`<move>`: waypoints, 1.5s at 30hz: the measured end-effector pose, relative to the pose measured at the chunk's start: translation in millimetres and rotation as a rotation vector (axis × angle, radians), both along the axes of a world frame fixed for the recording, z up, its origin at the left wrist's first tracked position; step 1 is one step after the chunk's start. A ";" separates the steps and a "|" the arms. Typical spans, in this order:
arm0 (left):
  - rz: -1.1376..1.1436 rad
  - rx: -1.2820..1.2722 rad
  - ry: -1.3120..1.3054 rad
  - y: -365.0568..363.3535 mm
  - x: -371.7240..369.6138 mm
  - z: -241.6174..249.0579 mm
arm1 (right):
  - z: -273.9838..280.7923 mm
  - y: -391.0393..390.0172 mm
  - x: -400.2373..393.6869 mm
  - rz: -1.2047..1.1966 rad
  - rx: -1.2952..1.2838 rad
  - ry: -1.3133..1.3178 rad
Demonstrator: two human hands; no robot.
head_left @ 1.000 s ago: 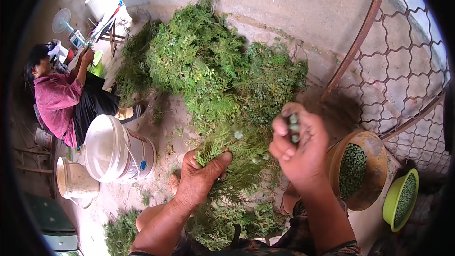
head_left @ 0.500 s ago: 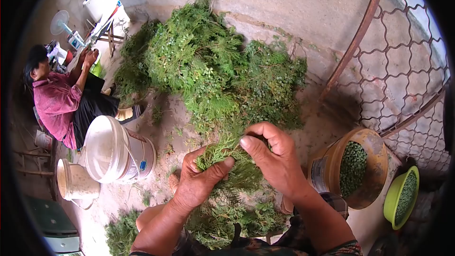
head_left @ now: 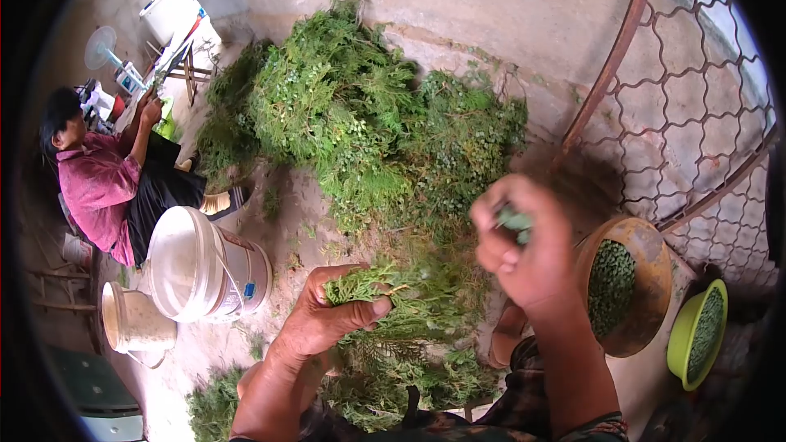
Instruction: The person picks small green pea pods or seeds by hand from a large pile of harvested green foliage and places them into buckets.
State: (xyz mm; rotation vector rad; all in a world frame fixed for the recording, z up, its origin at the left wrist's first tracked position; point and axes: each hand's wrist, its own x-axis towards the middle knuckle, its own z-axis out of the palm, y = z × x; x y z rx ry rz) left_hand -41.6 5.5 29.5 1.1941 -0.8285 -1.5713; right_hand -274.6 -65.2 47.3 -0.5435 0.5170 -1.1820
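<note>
My left hand (head_left: pixel 332 315) is closed round a leafy green conifer sprig (head_left: pixel 409 303), its thumb pressed over the stems. Small green berries (head_left: pixel 514 223) show in the curled fingers of my right hand (head_left: pixel 528 245), which is smeared by motion. That hand is raised between the sprig and a tan bucket (head_left: pixel 649 290), which lies tilted with many green berries (head_left: pixel 610 288) inside. Below my hands, more cut branches (head_left: pixel 401 385) lie around my lap and feet.
A large heap of conifer branches (head_left: pixel 344 115) rests against the wall. White buckets (head_left: pixel 184 266) stand at left, near a seated person (head_left: pixel 98 176). At right are a green basin (head_left: pixel 679 344) of berries and a rusty wire-mesh panel (head_left: pixel 679 106).
My right hand has left the sprig and moved up and to the right, with green berries now in its fingers. My left hand still grips the sprig, slightly lower and further left.
</note>
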 end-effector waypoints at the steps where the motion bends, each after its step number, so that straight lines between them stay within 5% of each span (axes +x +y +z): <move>1: -0.045 -0.007 -0.035 0.0 2.5 -4.4 | 0.5 4.7 5.9 0.085 -0.046 0.205; 3: -0.092 -0.013 -0.069 -1.7 6.7 -4.8 | 8.2 10.8 15.7 0.284 -0.070 0.472; 5: -0.295 0.009 -0.231 -6.7 10.9 -0.3 | 10.1 11.9 16.1 0.366 -0.025 0.443; 7: -0.239 -0.023 -0.167 -3.7 11.3 -5.7 | 7.1 11.4 14.2 0.466 -0.004 0.482; 8: -0.186 -0.056 -0.101 -2.8 10.7 -7.9 | 3.0 11.2 15.0 0.466 -0.003 0.481; 10: -0.152 -0.016 -0.052 -2.5 8.8 -6.5 | -3.7 11.7 16.8 0.424 -0.399 0.690; 14: -0.221 -0.011 -0.111 -7.6 -2.5 14.4 | -3.8 7.2 8.6 0.214 -0.484 0.747; 16: -0.184 0.016 -0.149 -3.9 3.1 6.9 | -2.9 -11.2 -17.3 -0.017 0.129 -0.077; 19: -0.166 0.037 -0.153 -3.7 1.6 8.4 | 2.5 -13.4 -17.1 -0.112 0.090 -0.079; 23: -0.224 0.080 -0.176 -5.1 -7.2 16.7 | -5.6 3.8 13.6 0.253 0.021 0.170; 25: -0.225 0.086 -0.161 -4.7 -10.1 22.7 | 1.2 13.4 27.7 0.401 0.013 0.671; 28: -0.266 0.054 -0.137 -12.0 -5.9 18.7 | -14.3 18.5 33.5 0.396 -0.255 0.708; 33: -0.278 0.037 -0.161 -16.5 -8.0 16.8 | -5.9 14.2 28.2 0.471 -0.223 0.734; 35: -0.174 0.135 -0.102 -15.9 -11.6 21.4 | 5.8 12.6 28.6 0.030 0.040 0.565; 36: -0.173 0.135 -0.102 -14.6 -12.6 21.0 | -8.5 3.8 16.3 0.011 0.020 0.189; 38: 0.052 0.180 -0.023 -12.3 -14.1 20.2 | -9.4 -10.2 5.2 -0.079 0.116 -0.118; 42: 0.062 0.124 0.113 -17.5 -12.2 11.5 | -5.0 2.1 10.6 0.156 0.038 -0.236; 45: -0.088 0.104 0.050 -18.8 -11.0 9.3 | 1.9 14.9 22.4 0.255 0.000 0.039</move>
